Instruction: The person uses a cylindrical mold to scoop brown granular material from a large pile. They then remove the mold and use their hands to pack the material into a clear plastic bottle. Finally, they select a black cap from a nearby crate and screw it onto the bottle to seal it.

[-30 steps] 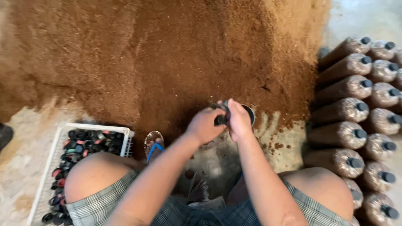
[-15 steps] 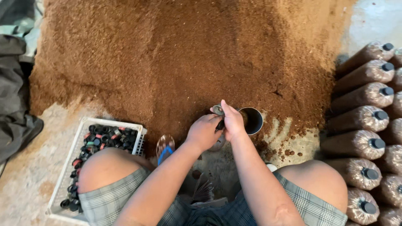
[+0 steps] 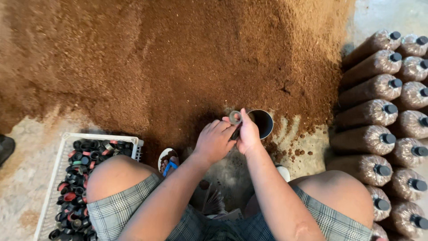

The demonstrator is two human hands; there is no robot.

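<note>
My two hands meet between my knees at the edge of a big heap of brown sawdust [image 3: 178, 67]. My right hand [image 3: 247, 136] pinches a small grey ring [image 3: 235, 117] at its fingertips and rests against a dark round cup [image 3: 264, 122] standing in the sawdust. My left hand [image 3: 215, 142] is curled, pressed against the right, and closed on a small dark piece [image 3: 234, 134] between the two hands. Most of that piece is hidden by the fingers.
A white crate [image 3: 67, 138] of several black and red caps stands by my left knee. Filled bags with black caps [image 3: 379, 111] are stacked on their sides at the right. My sandalled foot [image 3: 168, 161] rests on the concrete floor [image 3: 26, 178]. Another person's dark shoe [image 3: 5, 147] shows at the far left.
The view has shifted a little to the right. My hands stay together by the cup, and the grey ring now shows more clearly above my right fingers.
</note>
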